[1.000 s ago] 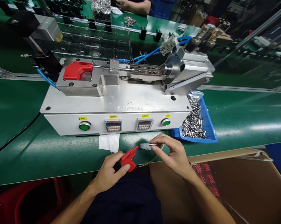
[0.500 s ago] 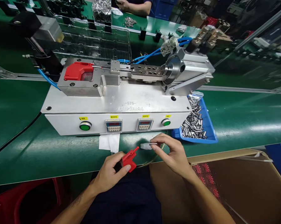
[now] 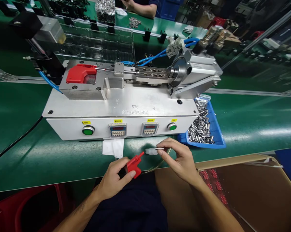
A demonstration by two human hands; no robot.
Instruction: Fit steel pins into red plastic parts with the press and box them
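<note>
My left hand point(image 3: 117, 177) grips a red plastic gun-shaped part point(image 3: 134, 166), its thin nozzle pointing up and to the right. Between thumb and fingertips, my right hand point(image 3: 178, 158) pinches a small metal tube point(image 3: 160, 148). The tube's left end meets a whitish translucent nozzle point(image 3: 150, 151) at the end of a clear hose point(image 3: 160, 163); whether it sits inside cannot be made out. A gap separates the red nozzle from the tube. Behind my hands, another red gun-shaped part point(image 3: 79, 73) lies in the metal fixture point(image 3: 85, 93) of the bench machine point(image 3: 122, 127).
A blue bin point(image 3: 216, 129) of metal tubes stands at the machine's right. White paper point(image 3: 113, 148) lies at its front edge. A cardboard box point(image 3: 256, 190) with red parts is at lower right, a red stool point(image 3: 26, 206) at lower left. Across the bench shows another person's arm point(image 3: 145, 9).
My right hand has shifted very slightly to the right with the metal tube. My left hand and the red part have stayed still.
</note>
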